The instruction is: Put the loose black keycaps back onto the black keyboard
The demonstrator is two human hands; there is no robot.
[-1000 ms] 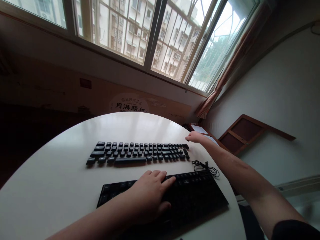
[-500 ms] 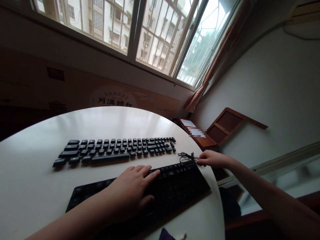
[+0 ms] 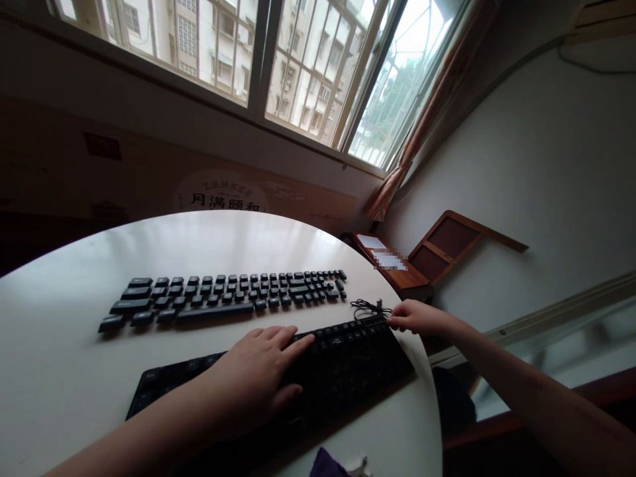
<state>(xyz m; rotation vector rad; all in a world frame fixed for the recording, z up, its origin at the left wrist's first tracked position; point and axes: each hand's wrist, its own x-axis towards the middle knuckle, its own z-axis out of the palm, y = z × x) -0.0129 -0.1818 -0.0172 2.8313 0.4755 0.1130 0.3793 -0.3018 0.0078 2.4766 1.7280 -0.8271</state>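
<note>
A black keyboard lies near the front edge of a round white table. My left hand rests flat on its keys with the fingers stretched out. My right hand is at the keyboard's far right corner, its fingers pinched together on that corner, beside the bundled black cable. Behind the keyboard, several loose black keycaps are laid out in rows on the table in the shape of a keyboard.
A purple object shows at the table's front edge. To the right, below the table, stands a brown wooden piece of furniture with papers on it. A barred window and a curtain fill the back wall.
My right hand came back from the far right end of the keycap rows to the keyboard's far right corner. The view turned to the right. My left hand stayed on the keys.
</note>
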